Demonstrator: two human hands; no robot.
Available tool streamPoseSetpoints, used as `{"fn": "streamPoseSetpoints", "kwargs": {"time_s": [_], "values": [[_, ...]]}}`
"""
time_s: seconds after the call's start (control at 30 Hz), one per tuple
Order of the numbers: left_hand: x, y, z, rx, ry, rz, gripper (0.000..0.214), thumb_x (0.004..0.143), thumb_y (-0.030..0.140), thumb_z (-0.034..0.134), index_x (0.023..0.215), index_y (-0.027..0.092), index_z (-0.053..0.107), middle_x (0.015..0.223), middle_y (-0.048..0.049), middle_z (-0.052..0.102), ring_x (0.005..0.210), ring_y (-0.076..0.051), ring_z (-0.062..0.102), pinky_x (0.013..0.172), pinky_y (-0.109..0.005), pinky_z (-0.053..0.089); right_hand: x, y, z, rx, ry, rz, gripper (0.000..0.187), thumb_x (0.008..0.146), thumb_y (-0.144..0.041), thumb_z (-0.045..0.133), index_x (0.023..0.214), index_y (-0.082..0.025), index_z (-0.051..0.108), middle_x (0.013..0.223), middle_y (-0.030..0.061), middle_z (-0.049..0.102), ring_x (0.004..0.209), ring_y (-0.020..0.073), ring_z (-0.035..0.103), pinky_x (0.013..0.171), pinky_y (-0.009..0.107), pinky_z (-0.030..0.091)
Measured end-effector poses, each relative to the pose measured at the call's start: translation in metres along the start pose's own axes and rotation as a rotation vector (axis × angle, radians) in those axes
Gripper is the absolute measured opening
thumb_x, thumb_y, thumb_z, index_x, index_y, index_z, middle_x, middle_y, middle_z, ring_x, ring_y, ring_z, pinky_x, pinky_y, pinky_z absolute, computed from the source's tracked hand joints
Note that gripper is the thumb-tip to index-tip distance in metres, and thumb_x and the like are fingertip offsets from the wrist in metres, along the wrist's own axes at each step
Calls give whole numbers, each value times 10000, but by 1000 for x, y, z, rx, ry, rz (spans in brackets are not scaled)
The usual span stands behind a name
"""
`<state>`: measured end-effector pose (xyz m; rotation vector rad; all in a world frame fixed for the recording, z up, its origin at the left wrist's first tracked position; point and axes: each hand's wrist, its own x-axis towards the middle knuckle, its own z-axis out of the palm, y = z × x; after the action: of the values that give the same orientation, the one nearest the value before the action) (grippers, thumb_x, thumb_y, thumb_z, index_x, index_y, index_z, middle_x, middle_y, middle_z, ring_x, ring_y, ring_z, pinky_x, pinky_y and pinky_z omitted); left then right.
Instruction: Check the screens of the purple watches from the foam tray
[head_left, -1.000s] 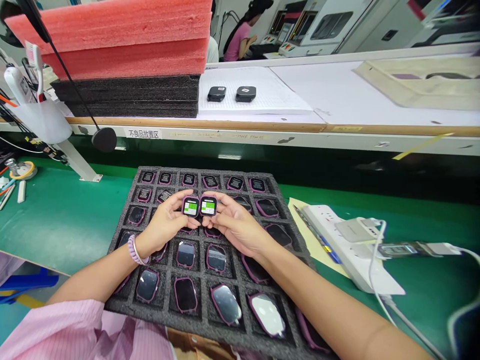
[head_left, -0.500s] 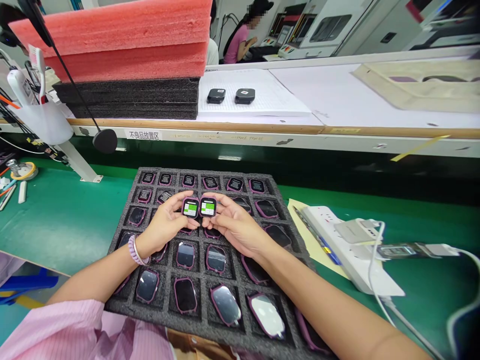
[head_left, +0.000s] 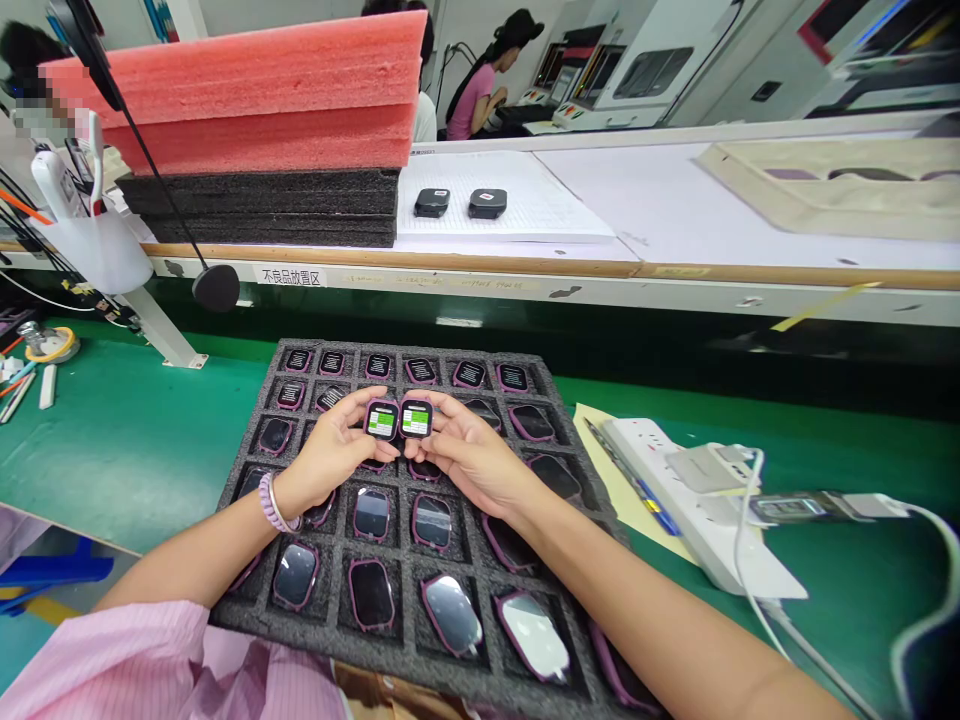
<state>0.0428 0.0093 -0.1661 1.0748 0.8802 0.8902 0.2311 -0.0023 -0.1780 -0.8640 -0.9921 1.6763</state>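
My left hand (head_left: 337,448) grips a purple-framed smartwatch body (head_left: 382,420) between thumb and fingers, its screen lit white and green. A matching smartwatch body (head_left: 416,418) sits in my right hand (head_left: 469,450), pinched the same way. The two are held side by side, screens facing me. Below them lies a dark foam tray (head_left: 330,640) with many square pockets. Most pockets in sight hold purple-framed watch bodies; those in the back row show lit text, while the watch body near the front (head_left: 371,593) has a dark screen. My hands and forearms hide some pockets.
To the right, a white power strip (head_left: 645,450) with plugs and cables rests by a pen (head_left: 637,485) on yellow paper. Behind, a shelf carries stacked red foam (head_left: 255,90), black foam (head_left: 262,208) and two black devices (head_left: 488,203). A co-worker (head_left: 474,100) sits beyond.
The camera view has shifted slightly, so the shelf and background sit a little lower. Both hands keep hold of the two watch bodies in nearly the same place.
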Motion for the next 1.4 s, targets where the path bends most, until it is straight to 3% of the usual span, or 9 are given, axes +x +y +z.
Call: {"fn": "streamPoseSetpoints", "kwargs": {"time_s": [1.4], "values": [[1,1,0,-5,14,-10,710,681,84,626,1374,155,493,1156,-101,643,717,-145,719,720,-250,612,1,1,0,18,-1,2,565,644,-162,744,1173,-191,547,818,-6,659,684,153,607,669,256,447]]}}
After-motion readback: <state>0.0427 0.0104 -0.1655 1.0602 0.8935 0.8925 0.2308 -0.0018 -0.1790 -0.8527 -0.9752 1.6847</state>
